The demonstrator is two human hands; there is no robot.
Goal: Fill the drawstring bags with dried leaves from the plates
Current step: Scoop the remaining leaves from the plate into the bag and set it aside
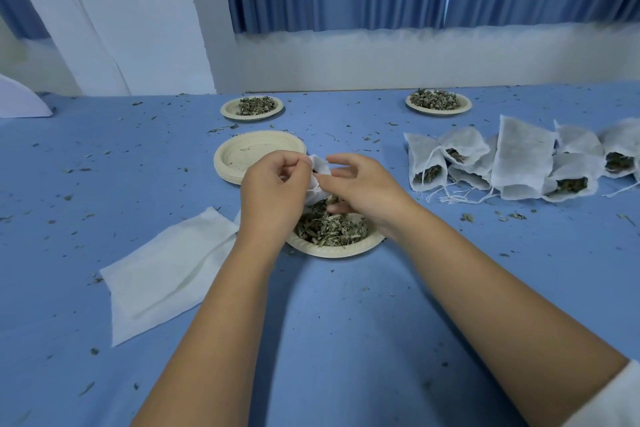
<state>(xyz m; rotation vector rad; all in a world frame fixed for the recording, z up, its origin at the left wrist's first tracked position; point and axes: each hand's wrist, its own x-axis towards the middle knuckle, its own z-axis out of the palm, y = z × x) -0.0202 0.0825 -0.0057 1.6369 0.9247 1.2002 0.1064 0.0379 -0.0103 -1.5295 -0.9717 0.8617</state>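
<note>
Drawstring bag (320,168) in pinch of left hand (273,191) and right hand (363,191), over leaf-filled plate (336,251)

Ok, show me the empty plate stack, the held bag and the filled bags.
Empty plate stack (244,149), head view, bare inside.
Held bag (321,167), head view, top fold.
Filled bags (519,158), head view, middle bag's cloth.

Three plates hold leaves: near plate (334,254), far left plate (229,111), far right plate (439,112). One stack of empty plates (230,163). At least six filled bags (523,156); one held bag (320,167).
</note>
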